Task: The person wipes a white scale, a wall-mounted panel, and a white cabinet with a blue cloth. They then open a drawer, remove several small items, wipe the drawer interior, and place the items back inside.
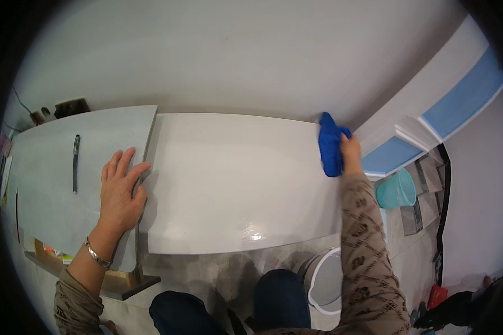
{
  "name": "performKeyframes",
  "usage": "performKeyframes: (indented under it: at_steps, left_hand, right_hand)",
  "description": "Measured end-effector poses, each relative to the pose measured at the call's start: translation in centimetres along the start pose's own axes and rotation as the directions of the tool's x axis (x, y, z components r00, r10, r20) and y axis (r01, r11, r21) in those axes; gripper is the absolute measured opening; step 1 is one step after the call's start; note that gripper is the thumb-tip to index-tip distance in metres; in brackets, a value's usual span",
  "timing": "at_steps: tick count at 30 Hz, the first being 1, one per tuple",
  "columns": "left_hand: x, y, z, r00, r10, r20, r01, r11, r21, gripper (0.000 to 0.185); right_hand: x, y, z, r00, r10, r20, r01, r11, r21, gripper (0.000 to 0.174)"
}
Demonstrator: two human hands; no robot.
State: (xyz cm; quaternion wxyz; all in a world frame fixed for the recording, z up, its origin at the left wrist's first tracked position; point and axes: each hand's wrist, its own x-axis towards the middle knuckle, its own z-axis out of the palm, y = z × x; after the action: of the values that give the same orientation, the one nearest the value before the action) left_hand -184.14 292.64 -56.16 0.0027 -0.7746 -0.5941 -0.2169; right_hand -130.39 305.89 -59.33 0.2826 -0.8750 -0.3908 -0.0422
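My right hand (351, 151) grips a blue cloth (330, 146) at the far right end of a white tabletop (239, 180), close to the wall. The cloth lies over the corner and hangs in folds beside my fingers. On the left, my left hand (123, 192) rests with spread fingers on a pale grey board or desktop (50, 167), its thumb and forefinger at the board's right edge. A dark pen (76, 164) lies on that surface, left of my hand. Light glints on the white tabletop near its front edge.
A white bucket (325, 280) stands on the floor by my right knee, partly behind my sleeve. A turquoise bin (396, 189) is beside a blue-and-white panelled unit (461, 109). A plain wall (234, 58) runs behind. A dark box (72, 108) sits at the back left.
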Motion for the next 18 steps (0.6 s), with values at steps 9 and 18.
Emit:
performKeyframes:
  at_steps: [9,18]
  left_hand:
    - [0.4,0.6,0.1,0.996,-0.085,0.039,0.08,0.991,0.111,0.041]
    - [0.3,0.1,0.0,0.999,-0.03,0.029,0.028,0.997,0.078,0.041]
  right_hand:
    - [-21.4,-1.7,-7.3,0.339,-0.9,0.275,0.734,0.436,0.521,0.025]
    - [-14.8,-14.8,1.4,0.425,-0.898,0.113,0.738,0.416,0.531,0.029]
